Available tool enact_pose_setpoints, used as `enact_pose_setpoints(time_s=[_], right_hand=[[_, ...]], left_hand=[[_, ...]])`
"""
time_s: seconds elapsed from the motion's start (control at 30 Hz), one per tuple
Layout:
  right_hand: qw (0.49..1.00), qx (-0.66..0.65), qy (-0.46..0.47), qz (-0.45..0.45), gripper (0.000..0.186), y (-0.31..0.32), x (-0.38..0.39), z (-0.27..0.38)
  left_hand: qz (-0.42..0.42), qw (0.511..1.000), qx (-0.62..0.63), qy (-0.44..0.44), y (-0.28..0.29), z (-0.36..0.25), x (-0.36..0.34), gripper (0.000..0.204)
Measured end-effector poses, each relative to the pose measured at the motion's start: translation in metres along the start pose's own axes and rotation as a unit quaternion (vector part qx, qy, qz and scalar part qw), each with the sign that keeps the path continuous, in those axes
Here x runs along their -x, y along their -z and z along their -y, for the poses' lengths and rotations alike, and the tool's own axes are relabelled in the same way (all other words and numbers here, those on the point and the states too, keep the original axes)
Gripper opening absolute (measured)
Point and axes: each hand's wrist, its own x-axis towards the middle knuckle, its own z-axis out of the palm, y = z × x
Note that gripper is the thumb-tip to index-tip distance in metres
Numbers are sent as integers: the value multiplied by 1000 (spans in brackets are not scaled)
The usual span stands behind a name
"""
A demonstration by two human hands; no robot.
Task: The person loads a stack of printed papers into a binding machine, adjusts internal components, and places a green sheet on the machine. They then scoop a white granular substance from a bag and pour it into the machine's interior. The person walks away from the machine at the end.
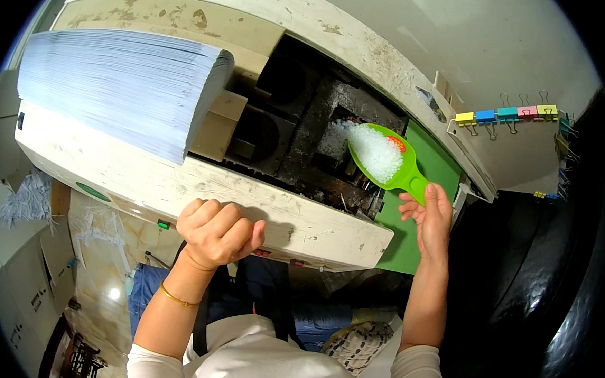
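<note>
My right hand (pixel 430 214) grips the handle of a bright green plastic scoop (pixel 413 185) heaped with small white pellets (pixel 379 159). The scoop tips to the left over the dark opening of a cream-coloured machine (pixel 280 212). Pellets spill from its tip into the dark, crusted well (pixel 330 132). Curled into a fist, my left hand (pixel 220 232) is at the machine's front edge, and nothing shows in it. A thick stack of white paper (pixel 118 84) sits on the machine to the left of the opening.
A green flat surface (pixel 432 162) lies right of the well. Coloured binder clips (pixel 508 115) line a panel at the far right. Small green switch (pixel 164 224) sits on the machine's front. Paper shreds (pixel 30 199) hang at the left, and folded blue cloth (pixel 322 322) lies below.
</note>
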Motion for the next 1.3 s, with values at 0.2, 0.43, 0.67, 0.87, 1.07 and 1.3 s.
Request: enact_pose_setpoints(time_s=[0.2, 0.43, 0.67, 0.87, 1.07, 1.3], right_hand=[[1000, -9, -9, 6, 34, 1, -2, -7], [999, -32, -23, -1, 35, 8, 0, -15], [1000, -19, -17, -8, 34, 12, 1, -17], [1000, 5, -15, -18, 33, 8, 0, -11], [999, 30, -15, -25, 35, 9, -2, -11], [999, 36, -23, -20, 35, 9, 0, -12]], left_hand=[[-5, 1000, -2, -1, -1, 0, 0, 37], [-4, 1000, -1, 0, -2, 0, 0, 37], [2, 1000, 2, -1, -1, 0, 1, 37], [0, 1000, 3, -1, -1, 1, 0, 37], [4, 1000, 1, -1, -1, 1, 1, 36], [7, 1000, 0, -1, 0, 1, 1, 36]])
